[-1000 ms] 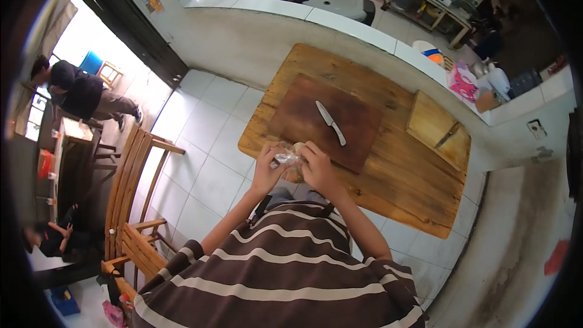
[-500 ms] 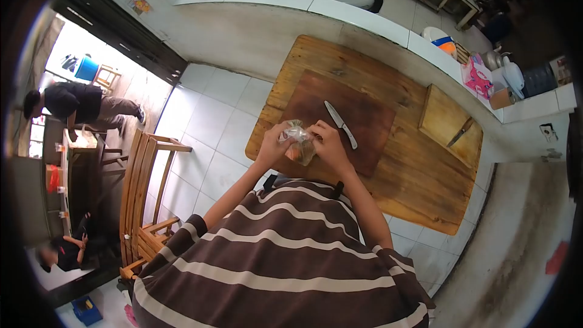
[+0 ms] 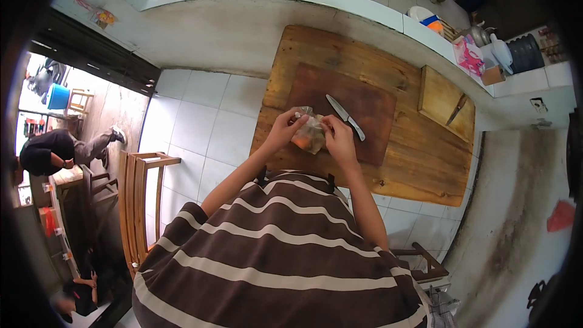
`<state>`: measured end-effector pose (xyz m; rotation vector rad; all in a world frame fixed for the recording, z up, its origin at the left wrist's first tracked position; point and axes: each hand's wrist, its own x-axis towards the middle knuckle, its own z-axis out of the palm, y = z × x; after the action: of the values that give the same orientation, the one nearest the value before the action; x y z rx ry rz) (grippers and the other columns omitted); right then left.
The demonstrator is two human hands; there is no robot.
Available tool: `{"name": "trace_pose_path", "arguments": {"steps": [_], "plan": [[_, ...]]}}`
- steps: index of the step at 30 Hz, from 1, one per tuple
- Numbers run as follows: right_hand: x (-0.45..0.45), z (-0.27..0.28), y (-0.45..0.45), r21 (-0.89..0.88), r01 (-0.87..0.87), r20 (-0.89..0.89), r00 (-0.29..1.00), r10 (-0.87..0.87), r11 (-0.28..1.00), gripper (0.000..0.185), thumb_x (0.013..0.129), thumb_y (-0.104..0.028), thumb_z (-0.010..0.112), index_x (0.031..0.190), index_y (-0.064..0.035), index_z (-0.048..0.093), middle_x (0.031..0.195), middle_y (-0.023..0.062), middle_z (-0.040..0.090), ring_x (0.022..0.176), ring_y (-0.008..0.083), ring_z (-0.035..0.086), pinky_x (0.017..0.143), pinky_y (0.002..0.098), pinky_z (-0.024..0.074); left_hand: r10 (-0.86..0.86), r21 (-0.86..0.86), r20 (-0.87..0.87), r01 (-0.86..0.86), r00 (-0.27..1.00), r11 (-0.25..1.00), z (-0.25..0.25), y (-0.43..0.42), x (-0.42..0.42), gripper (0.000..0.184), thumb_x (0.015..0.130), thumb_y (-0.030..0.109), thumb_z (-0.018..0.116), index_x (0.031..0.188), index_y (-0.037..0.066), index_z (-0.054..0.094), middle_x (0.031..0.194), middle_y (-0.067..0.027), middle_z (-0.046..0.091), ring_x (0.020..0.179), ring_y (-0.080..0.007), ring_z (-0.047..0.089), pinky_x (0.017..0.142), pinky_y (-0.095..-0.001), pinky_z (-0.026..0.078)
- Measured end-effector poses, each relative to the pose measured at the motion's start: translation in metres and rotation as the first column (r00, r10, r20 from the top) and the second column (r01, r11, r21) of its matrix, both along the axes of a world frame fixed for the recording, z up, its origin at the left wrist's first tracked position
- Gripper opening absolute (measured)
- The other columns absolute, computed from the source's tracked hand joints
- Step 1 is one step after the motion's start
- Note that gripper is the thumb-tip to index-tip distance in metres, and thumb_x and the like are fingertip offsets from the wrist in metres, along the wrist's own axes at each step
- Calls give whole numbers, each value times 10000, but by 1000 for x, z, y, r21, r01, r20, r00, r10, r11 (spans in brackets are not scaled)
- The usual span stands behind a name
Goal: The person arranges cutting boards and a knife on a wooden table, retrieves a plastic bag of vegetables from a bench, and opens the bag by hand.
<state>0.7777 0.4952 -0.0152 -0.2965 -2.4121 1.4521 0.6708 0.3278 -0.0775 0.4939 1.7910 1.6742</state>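
A clear plastic bag (image 3: 311, 138) with something orange inside hangs between my hands, over the near left edge of the dark red-brown board (image 3: 379, 112). My left hand (image 3: 283, 131) pinches the bag's top from the left. On its right side, my right hand (image 3: 339, 140) grips the plastic with bent fingers. A knife (image 3: 346, 118) with a pale handle lies on the dark board, just beyond my right hand. The board rests on a wooden table (image 3: 419, 173).
At the table's right lies a lighter cutting board (image 3: 434, 106) with a second knife (image 3: 456, 109). Beyond the table runs a tiled ledge (image 3: 358, 11). A wooden bench (image 3: 132, 206) stands left. Two people (image 3: 45, 153) are at the far left.
The view has shifted and turned. My hands have lifted the bag from the table's near edge toward the dark board, and more of the bag and its orange content shows below my fingers.
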Motion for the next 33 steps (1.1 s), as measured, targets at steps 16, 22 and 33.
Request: {"name": "trace_pose_path", "arguments": {"steps": [16,22,33], "plan": [[6,-13,10,-317,-131,95,981,169,939,205,921,-10,555,1123,-25,587,968,101,597,938,218,591,828,318,483,10,108,-33,-6,999,994,9,1,1,244,1026,238,560,993,7,635,848,-4,623,820,-68,549,757,-241,451],[-11,5,17,-46,-382,203,901,383,923,359,817,22,636,1168,-34,587,913,95,521,839,258,570,766,334,480,54,57,-110,-48,992,997,20,1,13,222,1018,233,565,1016,14,607,831,1,597,789,-67,546,724,-236,451],[-8,-7,32,-207,-398,120,896,427,894,180,797,-21,682,902,40,549,855,180,585,796,362,590,704,400,464,127,-163,-231,-167,965,972,22,5,49,585,775,159,827,1182,62,418,777,-75,627,678,-130,598,639,-296,493]]}}
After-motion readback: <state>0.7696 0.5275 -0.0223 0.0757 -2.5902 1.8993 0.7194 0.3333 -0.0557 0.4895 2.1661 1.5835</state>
